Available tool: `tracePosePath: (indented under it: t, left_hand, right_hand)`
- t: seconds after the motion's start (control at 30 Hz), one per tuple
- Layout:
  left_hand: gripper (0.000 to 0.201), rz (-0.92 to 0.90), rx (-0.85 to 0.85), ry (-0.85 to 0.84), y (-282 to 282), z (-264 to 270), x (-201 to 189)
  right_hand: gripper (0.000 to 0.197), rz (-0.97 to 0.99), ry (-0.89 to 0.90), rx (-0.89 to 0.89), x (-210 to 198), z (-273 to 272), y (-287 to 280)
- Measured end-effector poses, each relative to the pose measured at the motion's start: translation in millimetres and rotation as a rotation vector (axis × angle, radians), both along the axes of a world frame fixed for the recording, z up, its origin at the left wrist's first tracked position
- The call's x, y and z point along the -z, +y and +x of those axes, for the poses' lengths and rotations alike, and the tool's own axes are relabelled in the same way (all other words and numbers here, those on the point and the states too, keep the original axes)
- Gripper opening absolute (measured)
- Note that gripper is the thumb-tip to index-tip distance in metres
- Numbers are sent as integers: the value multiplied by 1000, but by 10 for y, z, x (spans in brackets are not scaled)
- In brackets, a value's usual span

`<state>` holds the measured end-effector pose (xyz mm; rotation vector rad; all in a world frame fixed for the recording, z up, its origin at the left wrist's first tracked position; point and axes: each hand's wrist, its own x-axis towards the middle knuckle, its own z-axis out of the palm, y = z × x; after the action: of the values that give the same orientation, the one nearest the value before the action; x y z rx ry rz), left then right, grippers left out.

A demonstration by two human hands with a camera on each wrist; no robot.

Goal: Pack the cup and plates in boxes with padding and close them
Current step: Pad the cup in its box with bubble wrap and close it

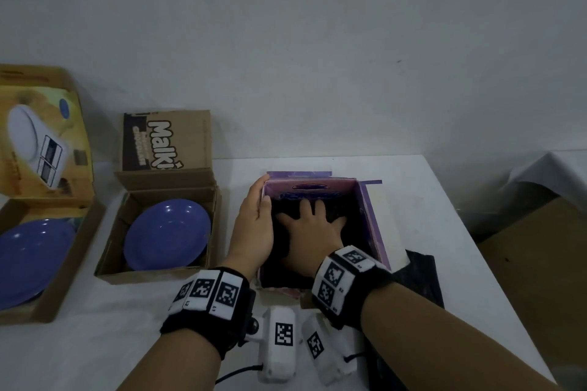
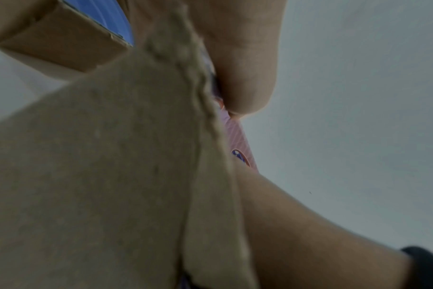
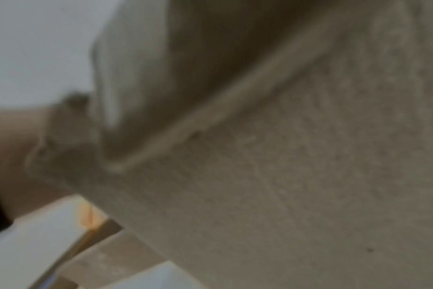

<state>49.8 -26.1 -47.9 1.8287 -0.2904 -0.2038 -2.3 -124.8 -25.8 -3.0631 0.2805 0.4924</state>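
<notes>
A purple box (image 1: 373,222) stands open in the middle of the white table, lined with black padding (image 1: 352,232). My right hand (image 1: 313,222) lies flat inside it, fingers spread, pressing on the padding. My left hand (image 1: 257,209) grips the box's left wall, thumb over the rim; the left wrist view shows the thumb (image 2: 242,68) pinching that cardboard wall (image 2: 99,176). A blue plate (image 1: 168,233) lies in an open brown box (image 1: 111,263); a second blue plate (image 1: 28,260) lies in the far-left box (image 1: 79,251). No cup shows. The right wrist view is blurred cardboard (image 3: 284,195).
A black padding sheet (image 1: 419,273) lies on the table to the right of the purple box. The table's right edge (image 1: 470,232) drops to brown cardboard (image 1: 540,263) on the floor. Both plate boxes have lids standing up against the back wall.
</notes>
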Motion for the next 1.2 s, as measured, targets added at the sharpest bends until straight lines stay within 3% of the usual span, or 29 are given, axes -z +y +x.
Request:
tracePosePath:
  t: [0.1,0.17,0.23,0.4,0.53,0.67,0.83,1.0,1.2]
  left_hand:
    - [40,46,-19,-24,5,-16,-19]
    - [40,49,-28,-32,1,-17,-19]
    - [40,67,-46,-46,-18,-24,-17]
    - [40,98,-52,-69,-39,-30,-24]
    - [40,99,-32,-84,-22,-23,-19]
    - [40,93,-40,-92,-24,-14,-18]
    - [41,133,-28,-87,-29,-23,-28]
    - [41,115,-17,-69,-5,-10,-20]
    - [51,117,-15,-10,1,-25,-63]
  right_hand:
    - [73,130,-21,32,-90,-38,-25]
    - [75,243,-122,132,-246,-82,-103]
    - [73,230,-233,251,-388,-137,-193]
    - [96,395,36,406,-390,-230,-235]
    - [97,556,-29,456,-357,-298,-270]
    - [92,506,-31,405,-408,-379,-269]
    - [102,518,54,408,-335,-428,-274]
    - [121,213,70,226,-422,-354,-313]
    - [116,102,185,138,-274,-230,-248]
